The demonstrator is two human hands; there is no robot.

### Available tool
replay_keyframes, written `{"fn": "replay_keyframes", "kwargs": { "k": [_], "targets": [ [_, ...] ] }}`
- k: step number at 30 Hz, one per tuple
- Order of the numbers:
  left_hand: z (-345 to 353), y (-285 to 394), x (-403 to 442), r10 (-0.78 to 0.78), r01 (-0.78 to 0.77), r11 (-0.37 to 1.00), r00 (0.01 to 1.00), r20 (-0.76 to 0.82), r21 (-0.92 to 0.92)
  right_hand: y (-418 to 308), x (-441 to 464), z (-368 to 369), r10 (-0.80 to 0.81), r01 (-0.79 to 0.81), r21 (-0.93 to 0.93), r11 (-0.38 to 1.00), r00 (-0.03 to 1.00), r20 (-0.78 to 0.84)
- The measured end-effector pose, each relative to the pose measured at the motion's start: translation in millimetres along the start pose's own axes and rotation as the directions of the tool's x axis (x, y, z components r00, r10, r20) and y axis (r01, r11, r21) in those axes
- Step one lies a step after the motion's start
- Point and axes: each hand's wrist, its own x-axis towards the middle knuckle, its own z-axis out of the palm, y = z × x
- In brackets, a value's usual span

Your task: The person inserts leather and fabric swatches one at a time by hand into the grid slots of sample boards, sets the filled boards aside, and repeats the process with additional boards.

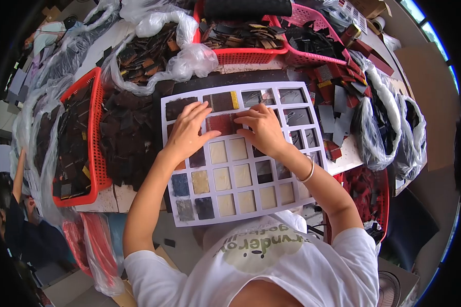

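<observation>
A white sample board (205, 202) with rows of square windows lies before me, its near edge against my shirt. Between my hands a dark red swatch (221, 124) covers a window in the second row. My left hand (188, 130) rests on the board, fingers stretched out, its thumb at the swatch's left lower edge. The bent fingers of my right hand (263, 129) close on the swatch's right end; their tips partly hide it. Above it sits a brown swatch (220, 102) with a yellow strip. Blue, tan and grey swatches fill windows at the lower left.
Dark brown pieces fill a red basket (98, 153) on the left and lie heaped beside it. Behind the board stand another red basket (251, 56) and a pink basket (317, 20). Clear plastic bags (192, 61) hold more scraps. Red and grey pieces (338, 102) are piled right.
</observation>
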Motion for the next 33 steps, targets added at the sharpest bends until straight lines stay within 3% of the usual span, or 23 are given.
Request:
{"fn": "replay_keyframes", "kwargs": {
  "k": [3,7,11,16,17,21,25,28,30,33],
  "targets": [
    [3,-3,-2,0.005,-0.007,0.999,0.999,0.052,0.037,5,-1,4,-0.082,0.08,-0.038,0.996,0.996,-0.036],
    [-4,7,3,-0.029,0.021,0.996,0.995,0.092,0.084,2,4,9,-0.031,0.035,-0.103,0.994,0.999,0.035],
    [-3,16,19,0.05,-0.067,0.98,0.994,0.094,0.187,2,-1,1,0.014,-0.015,0.022,1.0,0.998,0.057],
    [21,25,27,0.106,-0.125,0.976,0.988,0.114,0.177,9,-32,-55,0.173,-0.158,0.149,0.976,0.981,-0.094],
    [23,27,26,0.035,-0.059,0.984,0.989,0.144,0.167,15,-46,-72,0.204,-0.189,0.15,0.971,0.975,-0.088],
    [27,35,29,-0.001,-0.043,0.969,0.984,0.178,0.243,29,-85,-105,0.307,-0.292,0.18,0.939,0.95,-0.061],
    [14,41,43,-0.028,-0.055,0.963,0.954,0.3,0.264,30,-116,-126,0.45,-0.433,0.199,0.879,0.892,-0.049],
    [6,49,60,-0.049,-0.033,0.976,0.931,0.361,0.217,41,-137,-128,0.568,-0.51,0.326,0.796,0.816,-0.108],
    [9,45,60,-0.011,-0.057,0.98,0.939,0.345,0.188,45,-145,-130,0.668,-0.572,0.461,0.678,0.742,-0.062],
    [10,37,59,0.036,-0.11,0.973,0.941,0.337,0.203,51,-161,-143,0.67,-0.52,0.497,0.695,0.718,-0.186]
  ]
}}
